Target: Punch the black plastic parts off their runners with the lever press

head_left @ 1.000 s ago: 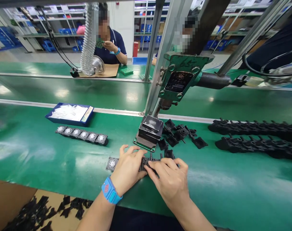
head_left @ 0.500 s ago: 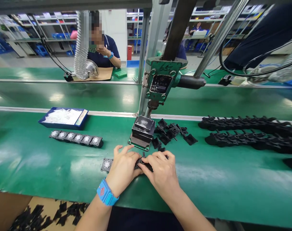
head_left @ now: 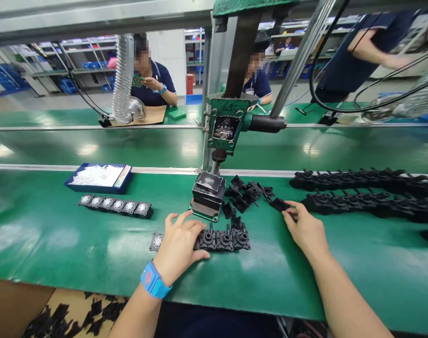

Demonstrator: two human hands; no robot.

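Touching part's edge (head_left: 280, 204), room between hands (head_left: 180, 237).

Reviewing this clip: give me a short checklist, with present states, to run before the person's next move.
1. Left hand over the row: ok, fingers spread across it.
2. Right hand at a loose black part: ok, fingertips at its edge.
3. That part firmly pinched: cannot tell.
4. Every row unit topped in black: not ok, the leftmost unit shows a white swirl.
5. Left fingertips clear of the metal block: cannot tell, they look close.
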